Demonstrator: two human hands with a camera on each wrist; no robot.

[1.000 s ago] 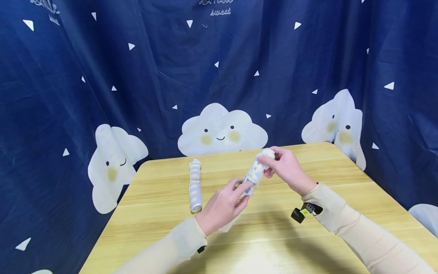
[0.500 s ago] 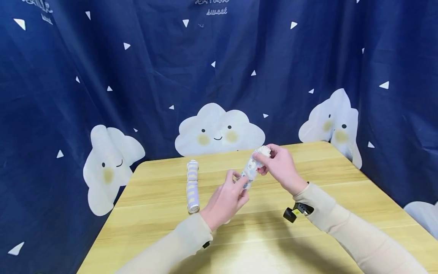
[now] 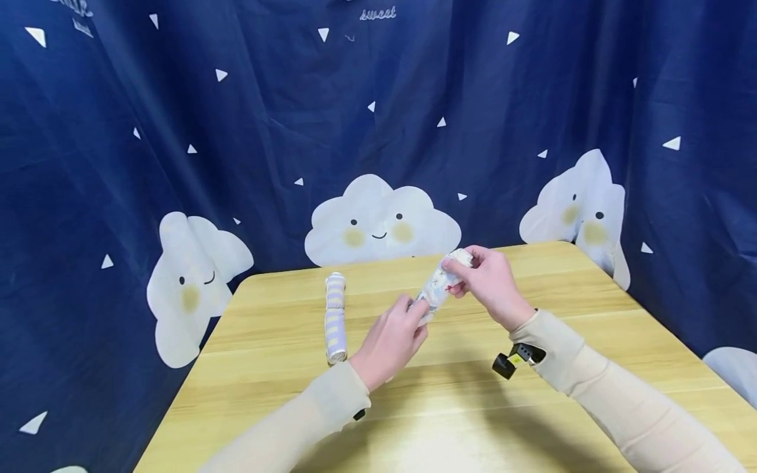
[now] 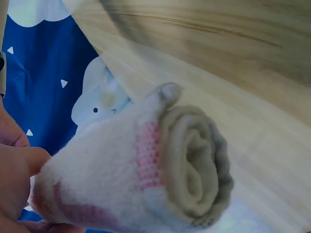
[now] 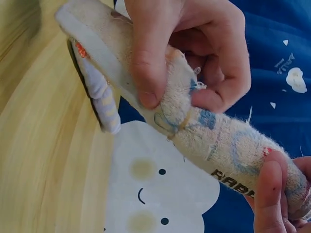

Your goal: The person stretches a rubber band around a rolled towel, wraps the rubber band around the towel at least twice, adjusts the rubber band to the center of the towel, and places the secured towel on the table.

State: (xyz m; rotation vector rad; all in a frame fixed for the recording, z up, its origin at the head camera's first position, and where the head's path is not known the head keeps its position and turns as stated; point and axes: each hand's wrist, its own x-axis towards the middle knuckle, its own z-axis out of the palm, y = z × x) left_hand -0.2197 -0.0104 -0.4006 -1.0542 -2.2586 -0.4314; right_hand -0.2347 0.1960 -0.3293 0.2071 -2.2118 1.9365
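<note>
Above the table, both hands hold a small rolled towel (image 3: 436, 287), white with blue and red print. My left hand (image 3: 388, 343) pinches its lower, nearer end between thumb and fingers. At the upper, farther end, my right hand (image 3: 492, 289) pinches the roll. In the left wrist view, the towel's spiral end (image 4: 194, 165) faces the camera. The right wrist view shows dark lettering on the towel (image 5: 214, 145) and a thin yellowish line across it near the left thumb. The roll bends slightly there.
A second rolled towel (image 3: 335, 325), striped lavender and yellow, lies on the wooden table (image 3: 266, 394) left of the hands. Behind the table hangs a dark blue curtain (image 3: 266, 131) with clouds and triangles. A black device (image 3: 517, 358) is strapped on the right wrist.
The left hand has moved a little farther up along the towel, and its fingers have drawn in closer. The right hand keeps its hold. The striped towel lies still.
</note>
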